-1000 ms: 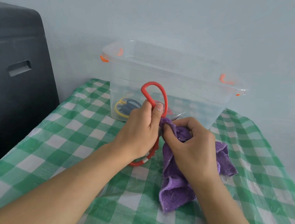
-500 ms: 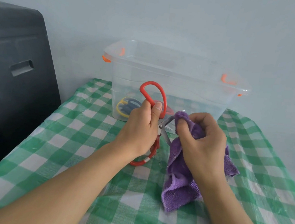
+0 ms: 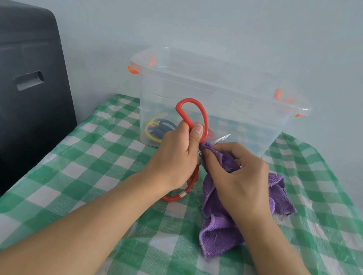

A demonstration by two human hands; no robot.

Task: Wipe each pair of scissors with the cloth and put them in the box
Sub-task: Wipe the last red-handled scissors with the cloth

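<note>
Scissors (image 3: 191,116) with red loop handles, held upright just in front of the clear box (image 3: 254,121), above the green checked tablecloth (image 3: 85,172). Gripped by the left hand (image 3: 177,156) at the neck where handles meet blades, fingers curled round, thumb pressed up along the front of the upper loop. Lower loop hanging below the hand, near the tablecloth; whether touching it cannot be told. Blades mostly wrapped in the purple cloth (image 3: 218,232), only a bright tip poking out toward the box wall. Right hand (image 3: 240,182) pinching a fold of cloth round the blades near the pivot, fingers bunched together.

Likely light and stiff: hard plastic loops, thin metal blades. Probably slick on the metal, so best held by the handles or neck, never the edges. Point sharp; worth keeping aimed away from the fingers and off the thin box wall. Cloth soft, limp, grippy, its loose end trailing down onto the tablecloth and apt to drag.

Box open-topped, orange clips (image 3: 133,70) at the rim, yellow-and-blue scissors (image 3: 158,128) already lying inside at the left. Rim stands high, so needs a lift up and over. Plenty of room inside on the right. Black case (image 3: 23,79) standing left of the tablecloth, well apart from the hands; pale wall close behind the box.
</note>
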